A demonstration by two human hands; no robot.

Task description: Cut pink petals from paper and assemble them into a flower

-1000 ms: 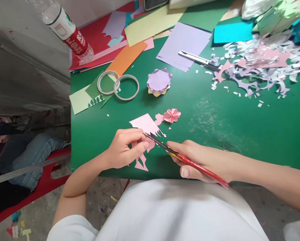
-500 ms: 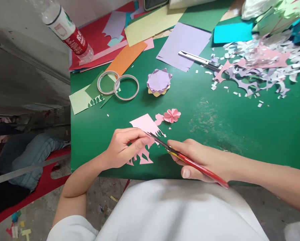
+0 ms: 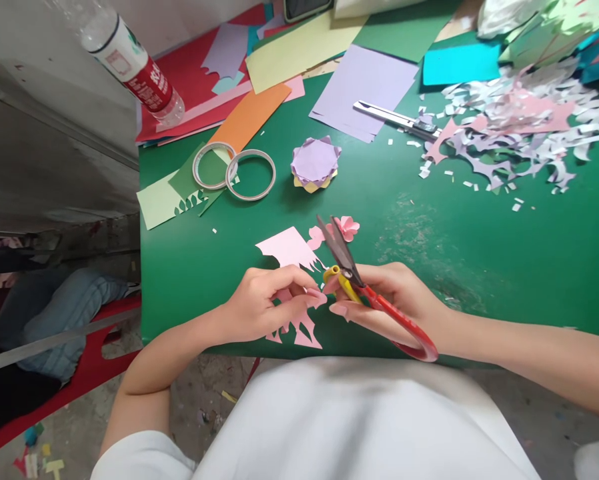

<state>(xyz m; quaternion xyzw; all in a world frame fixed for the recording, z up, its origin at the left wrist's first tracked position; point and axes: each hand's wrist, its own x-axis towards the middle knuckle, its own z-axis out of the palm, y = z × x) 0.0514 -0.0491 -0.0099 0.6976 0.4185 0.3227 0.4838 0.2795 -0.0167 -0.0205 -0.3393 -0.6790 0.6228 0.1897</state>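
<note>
My left hand (image 3: 272, 303) pinches a small pink paper piece (image 3: 319, 297) between thumb and fingertips. Below that hand shows a cut-out pink paper scrap (image 3: 307, 331); whether the hand also holds it is hidden. In my right hand (image 3: 404, 300) is a pair of scissors (image 3: 398, 321) with red and yellow handles, the blades a little apart and tilted up and away. Just beyond my left hand a pink sheet (image 3: 287, 245) with cut edges lies on the table. A pink paper flower (image 3: 350, 229) sits behind the blades, partly covered, beside a loose pink petal shape (image 3: 315, 237).
On the green table (image 3: 529, 280) are a purple-and-yellow folded paper piece (image 3: 315, 162), two tape rolls (image 3: 273, 179), a box cutter (image 3: 387, 116) and a heap of paper scraps (image 3: 519, 127). Coloured sheets (image 3: 259, 120) and a plastic bottle (image 3: 147, 83) stand at the back left.
The scissors have swung away from the paper at my left hand, now pointing up with blades apart. My left hand has shifted slightly right, and the pink scrap below it moved right too.
</note>
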